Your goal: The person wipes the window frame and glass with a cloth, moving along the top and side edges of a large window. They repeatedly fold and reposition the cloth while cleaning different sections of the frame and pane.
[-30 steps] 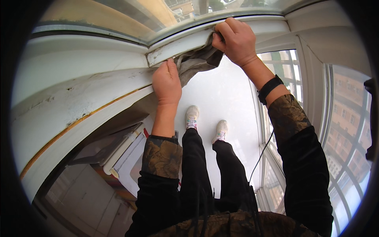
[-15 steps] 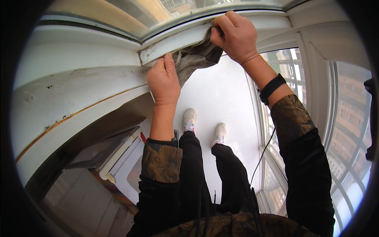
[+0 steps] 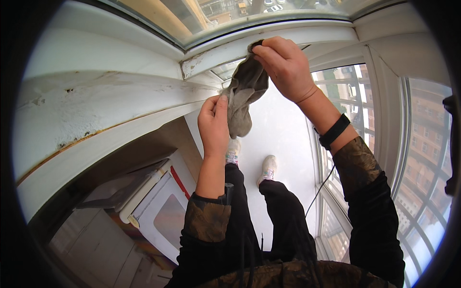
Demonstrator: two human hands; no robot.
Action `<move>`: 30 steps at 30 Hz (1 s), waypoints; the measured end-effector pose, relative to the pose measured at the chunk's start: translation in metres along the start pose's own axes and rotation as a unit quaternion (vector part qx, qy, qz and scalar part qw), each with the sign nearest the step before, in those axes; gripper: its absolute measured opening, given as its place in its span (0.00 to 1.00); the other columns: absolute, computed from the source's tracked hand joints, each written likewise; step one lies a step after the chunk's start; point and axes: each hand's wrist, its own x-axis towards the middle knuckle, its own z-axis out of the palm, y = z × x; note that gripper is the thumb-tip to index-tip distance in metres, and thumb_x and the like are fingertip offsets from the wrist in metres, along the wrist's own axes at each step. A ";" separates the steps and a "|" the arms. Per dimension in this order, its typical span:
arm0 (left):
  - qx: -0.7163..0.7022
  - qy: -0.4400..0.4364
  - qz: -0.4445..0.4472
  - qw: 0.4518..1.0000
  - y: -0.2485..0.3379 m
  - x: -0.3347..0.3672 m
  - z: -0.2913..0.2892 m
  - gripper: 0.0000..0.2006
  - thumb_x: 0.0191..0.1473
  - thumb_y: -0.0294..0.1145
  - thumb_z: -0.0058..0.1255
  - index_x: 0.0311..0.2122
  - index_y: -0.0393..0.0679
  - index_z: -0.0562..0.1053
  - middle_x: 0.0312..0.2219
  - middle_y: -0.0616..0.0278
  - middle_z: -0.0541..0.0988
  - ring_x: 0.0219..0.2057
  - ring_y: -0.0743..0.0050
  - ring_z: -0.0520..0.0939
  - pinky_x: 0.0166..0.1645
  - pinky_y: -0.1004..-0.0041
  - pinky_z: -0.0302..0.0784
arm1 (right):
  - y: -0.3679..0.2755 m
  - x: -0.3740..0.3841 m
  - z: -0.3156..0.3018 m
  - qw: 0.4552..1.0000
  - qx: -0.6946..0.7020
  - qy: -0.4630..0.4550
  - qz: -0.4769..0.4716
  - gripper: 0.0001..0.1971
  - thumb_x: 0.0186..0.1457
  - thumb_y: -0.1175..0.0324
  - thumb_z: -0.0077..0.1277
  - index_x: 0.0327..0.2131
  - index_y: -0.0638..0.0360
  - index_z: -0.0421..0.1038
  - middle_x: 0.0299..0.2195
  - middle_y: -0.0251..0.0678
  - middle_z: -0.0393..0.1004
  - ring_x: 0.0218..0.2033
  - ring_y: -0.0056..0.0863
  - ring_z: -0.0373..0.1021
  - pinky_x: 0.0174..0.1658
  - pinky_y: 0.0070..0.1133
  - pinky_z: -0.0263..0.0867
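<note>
A crumpled grey cloth (image 3: 241, 98) hangs between my two hands, just below the white window ledge (image 3: 269, 41). My right hand (image 3: 287, 67) pinches its upper end near the ledge's edge. Lower and to the left, my left hand (image 3: 214, 122) grips the cloth's other side, thumb on top. One fold droops below the left hand, in front of my left shoe. Dirt and chipped patches mark the ledge's left end.
A glass pane (image 3: 230, 14) rises beyond the ledge. At left runs a stained white sill (image 3: 96, 108); beneath it sits a box (image 3: 163, 211) with printed sides. Barred windows (image 3: 422, 144) line the right. Below are the white floor (image 3: 283, 129), my shoes and a thin black cable (image 3: 321, 189).
Both hands have drawn back from the window ledge toward me, closer together. The cloth has come off the ledge and now hangs in a narrower, longer bunch.
</note>
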 end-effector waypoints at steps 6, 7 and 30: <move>-0.078 -0.014 -0.010 0.997 -0.005 -0.011 -0.006 0.13 0.70 0.36 0.49 0.44 0.33 0.76 0.34 0.65 0.80 0.34 0.85 0.77 0.40 0.79 0.74 | -0.030 0.033 0.029 0.995 0.078 -0.037 -0.043 0.07 0.48 0.76 0.58 0.33 0.58 0.74 0.31 0.35 0.72 0.32 0.38 0.72 0.36 0.30 0.70; -0.086 -0.013 -0.013 0.996 -0.004 -0.013 -0.007 0.13 0.70 0.35 0.49 0.44 0.33 0.76 0.34 0.66 0.80 0.34 0.85 0.77 0.41 0.79 0.74 | -0.040 0.036 0.037 0.996 0.069 -0.042 -0.047 0.05 0.48 0.75 0.57 0.30 0.57 0.72 0.28 0.35 0.68 0.30 0.39 0.70 0.34 0.30 0.69; -0.131 -0.044 -0.050 0.989 -0.006 -0.023 -0.027 0.13 0.71 0.35 0.48 0.47 0.35 0.76 0.37 0.67 0.81 0.38 0.86 0.77 0.45 0.80 0.74 | -0.054 0.035 0.026 0.987 0.085 -0.063 0.118 0.05 0.52 0.79 0.59 0.31 0.58 0.73 0.28 0.37 0.70 0.30 0.43 0.72 0.33 0.31 0.69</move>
